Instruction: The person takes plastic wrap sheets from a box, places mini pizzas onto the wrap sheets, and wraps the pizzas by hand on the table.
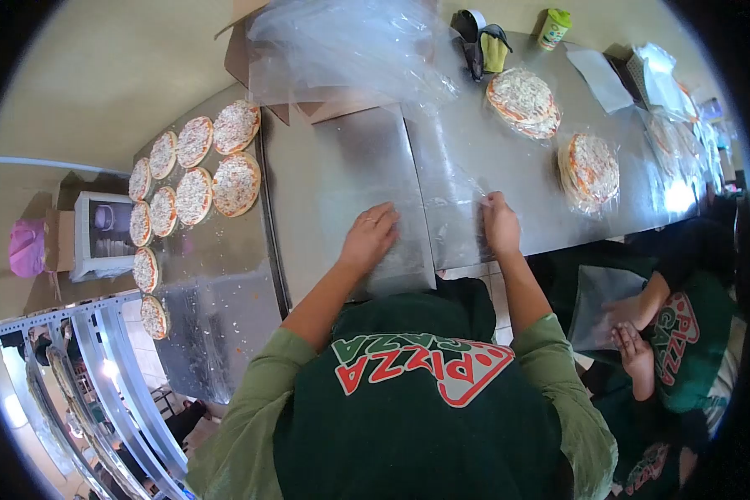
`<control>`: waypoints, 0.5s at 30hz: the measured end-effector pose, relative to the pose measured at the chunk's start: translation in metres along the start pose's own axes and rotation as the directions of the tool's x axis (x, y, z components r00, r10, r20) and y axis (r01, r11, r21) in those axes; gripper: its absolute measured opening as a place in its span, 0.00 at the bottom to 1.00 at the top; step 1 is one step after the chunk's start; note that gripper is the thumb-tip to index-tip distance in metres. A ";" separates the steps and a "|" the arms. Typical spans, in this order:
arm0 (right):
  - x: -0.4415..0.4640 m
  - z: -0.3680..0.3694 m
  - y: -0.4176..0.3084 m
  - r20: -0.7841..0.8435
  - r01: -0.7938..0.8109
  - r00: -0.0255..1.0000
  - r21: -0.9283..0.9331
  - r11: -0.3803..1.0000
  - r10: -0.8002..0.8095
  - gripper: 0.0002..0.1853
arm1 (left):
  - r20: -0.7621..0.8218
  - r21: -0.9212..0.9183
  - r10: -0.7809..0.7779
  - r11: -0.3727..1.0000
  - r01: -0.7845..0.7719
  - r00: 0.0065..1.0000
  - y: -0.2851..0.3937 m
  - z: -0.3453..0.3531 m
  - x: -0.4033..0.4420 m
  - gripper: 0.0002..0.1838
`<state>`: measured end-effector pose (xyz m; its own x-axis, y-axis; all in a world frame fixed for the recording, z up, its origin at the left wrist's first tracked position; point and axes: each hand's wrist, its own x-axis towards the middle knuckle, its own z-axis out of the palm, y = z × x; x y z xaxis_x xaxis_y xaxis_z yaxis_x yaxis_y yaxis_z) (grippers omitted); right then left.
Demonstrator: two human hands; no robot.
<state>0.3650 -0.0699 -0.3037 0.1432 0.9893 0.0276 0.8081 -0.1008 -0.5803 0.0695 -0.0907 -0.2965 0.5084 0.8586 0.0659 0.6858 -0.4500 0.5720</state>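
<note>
A clear plastic bag [454, 225] lies thin and glossy on the metal table between my hands; its outline is hard to make out. My left hand [370, 238], with a ring on one finger, rests low on the table at the bag's left side, its fingers together and closed on the film. At the bag's right side, my right hand [501, 225] pinches an edge of it between thumb and fingers. Beyond them, a heap of clear plastic bags [342, 50] spills over an open cardboard box [240, 54].
Several cheese-topped pizzas [194, 197] lie in rows on the left table. Two stacks of wrapped pizzas [590, 171] stand at right, near a tape dispenser [482, 46] and a green-lidded cup [554, 29]. Close on my right, a co-worker's hands [633, 333] hold a plastic bag [600, 304].
</note>
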 end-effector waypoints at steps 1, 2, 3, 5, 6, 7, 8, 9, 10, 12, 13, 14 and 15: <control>0.005 -0.004 0.008 -0.014 -0.010 1.000 -0.036 0.999 0.009 0.09 | 0.050 0.124 -0.114 0.987 0.107 0.992 0.012 0.002 0.006 0.38; 0.010 -0.009 0.016 -0.029 -0.021 0.999 -0.074 0.997 0.019 0.09 | 0.086 0.248 -0.230 0.947 0.203 0.969 0.031 -0.002 0.012 0.43; 0.013 -0.017 0.025 -0.053 -0.014 0.999 -0.078 0.997 0.010 0.09 | 0.106 0.369 -0.347 0.884 0.288 0.932 0.043 -0.006 0.017 0.48; 0.024 -0.031 0.045 0.003 -0.193 0.981 -0.103 0.976 0.194 0.10 | 0.174 0.401 -0.408 0.860 0.314 0.896 0.047 -0.010 0.024 0.55; 0.026 -0.037 0.051 -0.098 -0.141 0.987 -0.186 0.972 0.124 0.12 | 0.205 0.418 -0.444 0.846 0.332 0.872 0.047 -0.012 0.024 0.59; 0.027 -0.042 0.053 -0.193 -0.094 0.980 -0.269 0.959 0.042 0.14 | 0.168 0.372 -0.430 0.861 0.347 0.887 0.047 -0.014 0.024 0.58; 0.029 -0.047 0.047 -0.282 -0.054 0.958 -0.351 0.935 -0.051 0.16 | 0.126 0.328 -0.417 0.874 0.359 0.900 0.047 -0.016 0.023 0.57; 0.031 -0.049 0.037 -0.247 0.041 0.961 -0.326 0.945 -0.127 0.18 | 0.084 0.283 -0.404 0.886 0.367 0.911 0.044 -0.019 0.021 0.56; 0.030 -0.051 0.020 -0.211 0.136 0.956 -0.296 0.945 -0.204 0.20 | 0.005 0.277 -0.342 0.903 0.327 0.940 0.029 -0.012 0.015 0.55; 0.017 -0.037 -0.008 -0.046 0.270 0.960 -0.120 0.955 -0.277 0.20 | -0.158 0.284 -0.217 0.924 0.255 0.963 -0.012 0.007 -0.007 0.54; 0.008 -0.031 -0.023 0.034 0.329 0.944 -0.135 0.935 -0.328 0.21 | -0.130 0.285 -0.288 0.905 0.314 0.949 -0.016 0.002 -0.013 0.53; 0.000 -0.022 -0.039 0.114 0.402 0.914 -0.137 0.905 -0.389 0.22 | -0.114 0.291 -0.368 0.876 0.385 0.923 -0.017 -0.003 -0.017 0.52; -0.005 -0.013 -0.040 0.180 0.385 0.918 -0.193 0.903 -0.353 0.25 | -0.108 0.299 -0.457 0.832 0.467 0.883 -0.020 -0.009 -0.024 0.52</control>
<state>0.3392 -0.0721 -0.2699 -0.2565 0.9629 0.0835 0.8947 0.2693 -0.3563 0.0387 -0.1000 -0.3023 0.0793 0.9902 -0.1148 0.9639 -0.0468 0.2620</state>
